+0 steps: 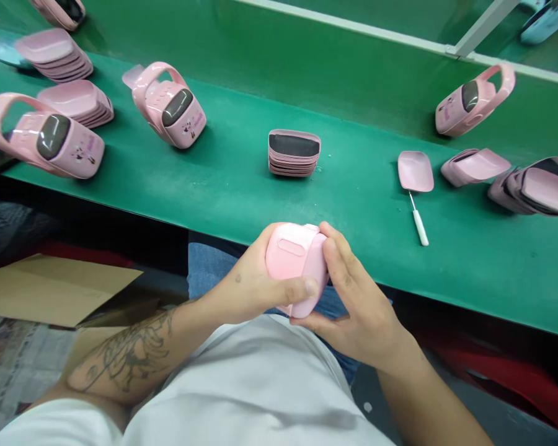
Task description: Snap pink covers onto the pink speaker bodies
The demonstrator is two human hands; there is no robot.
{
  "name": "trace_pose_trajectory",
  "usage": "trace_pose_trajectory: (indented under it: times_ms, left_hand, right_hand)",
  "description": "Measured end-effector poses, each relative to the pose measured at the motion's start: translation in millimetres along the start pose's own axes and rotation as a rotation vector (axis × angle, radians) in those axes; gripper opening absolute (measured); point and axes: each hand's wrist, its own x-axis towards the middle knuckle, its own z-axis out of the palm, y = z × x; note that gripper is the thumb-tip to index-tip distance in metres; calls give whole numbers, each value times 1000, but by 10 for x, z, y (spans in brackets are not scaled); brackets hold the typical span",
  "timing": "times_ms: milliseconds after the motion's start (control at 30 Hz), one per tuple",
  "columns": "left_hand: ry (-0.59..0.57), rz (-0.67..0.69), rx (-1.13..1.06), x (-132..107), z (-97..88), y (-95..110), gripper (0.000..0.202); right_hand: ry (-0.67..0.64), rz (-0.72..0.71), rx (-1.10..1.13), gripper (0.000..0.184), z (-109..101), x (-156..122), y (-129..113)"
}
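Pink plastic case (292, 254) | held above the green workbench (232, 192), just off its near edge | left hand (251, 288) clasping, thumb pressed across the case; right hand (358, 297) curled around its end, fingers pressing | stacked pink lids (294, 155) mid-bench, well ahead

Smooth, glossy pink plastic is seen on the held case (296, 263), and a dark sheen on a benchtop case's panel (178, 106). The green bench mat (242, 179) is smooth; matt brown cardboard (56, 291) and soft white cloth of a shirt (242, 384) are shown.
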Motion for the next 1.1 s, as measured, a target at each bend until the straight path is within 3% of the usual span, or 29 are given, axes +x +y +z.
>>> trace_pose_trajectory:
  times_ms: [233, 500, 667, 700, 767, 833, 867, 967, 1033, 1100]
  left_hand:
    - [87, 2, 58, -67, 29, -6, 80]
    - [94, 39, 96, -90, 81, -33, 80]
    - [73, 106, 52, -25, -38, -166, 82]
    - [82, 132, 26, -7, -72, -206, 86]
    - [98, 185, -52, 24, -119, -285, 97]
    - [92, 233, -146, 46, -126, -349, 104]
    - [80, 257, -186, 53, -117, -369, 106]
    - [71, 325, -181, 53, -80, -367, 109]
    - [53, 323, -88, 40, -82, -308, 104]
    - [25, 274, 6, 27, -110, -220, 93]
  right_hand:
    - [36, -57, -43, 113, 3, -26, -43]
    - [47, -63, -17, 112, 4, -14, -62]
    - [-2, -36, 25, 114, 64, -88, 78]
    - [16, 27, 66, 118, 103, -112, 109]
    - [176, 249, 228, 116, 220, -148, 146]
    - [344, 487, 528, 100, 369, -138, 127]
    - [366, 574, 713, 91, 440, -113, 95]
    - [316, 772, 1234, 84, 578, 12, -44]
    - [432, 883, 1404, 74, 590, 84, -106]
    - [581, 910, 1428, 61, 563, 106, -110]
